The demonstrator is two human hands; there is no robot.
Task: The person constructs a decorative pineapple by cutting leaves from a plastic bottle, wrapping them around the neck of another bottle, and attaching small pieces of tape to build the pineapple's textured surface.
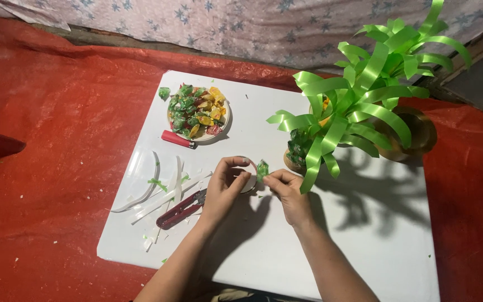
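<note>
Two hands are met over the middle of the white tabletop, and a taping or fastening step appears to be in hand; a small roll of clear tape is held in the left hand, with thumb and fingers curled closed around its ring; a green-wrapped candy is pinched in the right hand, the grip there closed to the fingertips, just beside the roll and seemingly touching it. Whether a strip of tape has already been drawn onto the wrapper cannot be told.

By judgement, a steady pull of tape across the wrapper is called for next, the roll being kept from turning freely while the candy is held firm; scissors would then be needed.

Red-handled scissors lie just left of the left wrist, among white paper strips; a plate of wrapped candies stands farther back, with a red lighter against its near rim; a green ribbon arrangement in a brown pot rises at the right, its lowest loop hanging close to the right hand; red sheeting is spread beneath the tabletop.
</note>
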